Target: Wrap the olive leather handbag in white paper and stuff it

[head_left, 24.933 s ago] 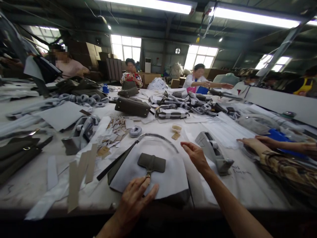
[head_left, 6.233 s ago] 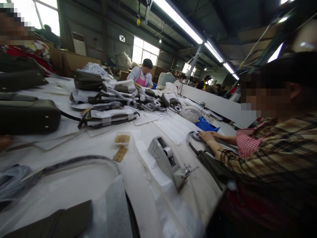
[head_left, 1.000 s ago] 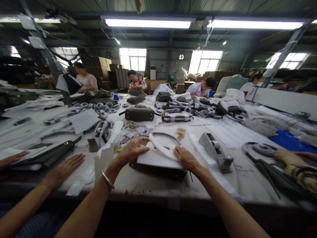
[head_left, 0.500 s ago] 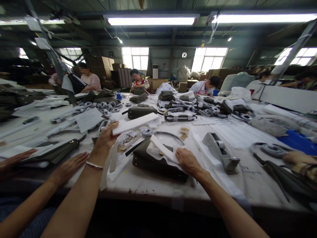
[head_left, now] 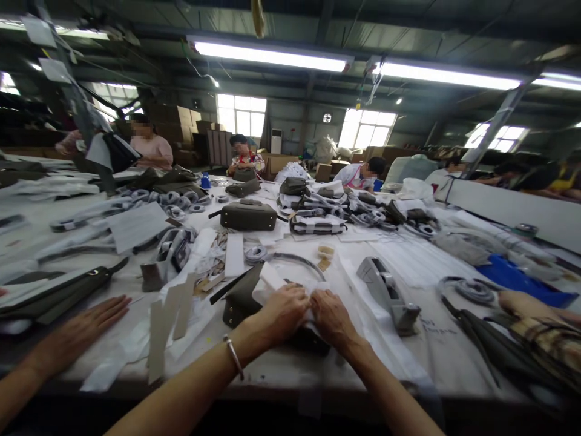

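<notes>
A dark olive handbag [head_left: 238, 295] lies on the table in front of me, its looped handle [head_left: 297, 261] wrapped in grey. White packing paper [head_left: 263, 286] comes out over its top. Both my left hand [head_left: 285, 309], with a bangle at the wrist, and my right hand [head_left: 332, 316] are closed side by side on this white paper above the bag. Fingertips and part of the bag are hidden behind my hands. A white foam strip [head_left: 235, 255] lies on the table just beyond the bag, to its left.
Tape dispensers stand right [head_left: 390, 297] and left [head_left: 166, 260]. Grey card strips [head_left: 170, 321] lie left. Another person's hand [head_left: 86, 327] rests on the table at left; a plaid sleeve [head_left: 544, 336] is at right. Another bag [head_left: 249, 215] and wrapped handles lie farther back.
My left hand has set the white foam strip down beyond the bag and come right, beside my right hand on the white paper. The view has turned slightly right.
</notes>
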A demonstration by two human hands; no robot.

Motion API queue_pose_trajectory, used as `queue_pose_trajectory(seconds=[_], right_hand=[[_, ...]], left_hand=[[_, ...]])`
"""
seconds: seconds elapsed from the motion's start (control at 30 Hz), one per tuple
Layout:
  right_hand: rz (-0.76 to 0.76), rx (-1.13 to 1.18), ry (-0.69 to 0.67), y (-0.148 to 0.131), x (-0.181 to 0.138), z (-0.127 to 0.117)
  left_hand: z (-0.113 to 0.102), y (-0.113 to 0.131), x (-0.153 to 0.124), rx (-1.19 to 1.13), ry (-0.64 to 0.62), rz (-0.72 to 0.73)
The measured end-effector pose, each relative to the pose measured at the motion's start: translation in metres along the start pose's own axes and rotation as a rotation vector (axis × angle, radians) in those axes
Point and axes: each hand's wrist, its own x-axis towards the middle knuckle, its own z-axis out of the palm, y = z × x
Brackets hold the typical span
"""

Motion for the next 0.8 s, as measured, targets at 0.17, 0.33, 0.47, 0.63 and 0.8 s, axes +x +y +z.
queue_pose_trajectory(seconds=[0.17, 0.33, 0.47, 0.63, 0.8], right_hand=[[-0.018, 0.267, 0.215, 0.005, -0.004, -0.006], [-0.071, 0.444, 0.346, 0.005, -0.008, -0.028], [-0.123, 0.481, 0.222, -0.002, -0.020, -0.034], [-0.082, 0.365, 0.017, -0.007, -0.036, -0.025], [-0.090, 0.319, -0.013, -0.009, -0.045, -0.020]], left_hand=[[0.033, -0.006, -0.008, -0.022, -0.089, -0.061], [0.034, -0.007, -0.019, -0.103, -0.030, 0.013], [0.044, -0.003, -0.020, -0.135, 0.014, 0.003], [0.056, 0.003, -0.027, -0.146, 0.080, -0.018], [0.064, 0.010, -0.036, -0.131, 0.129, -0.053]])
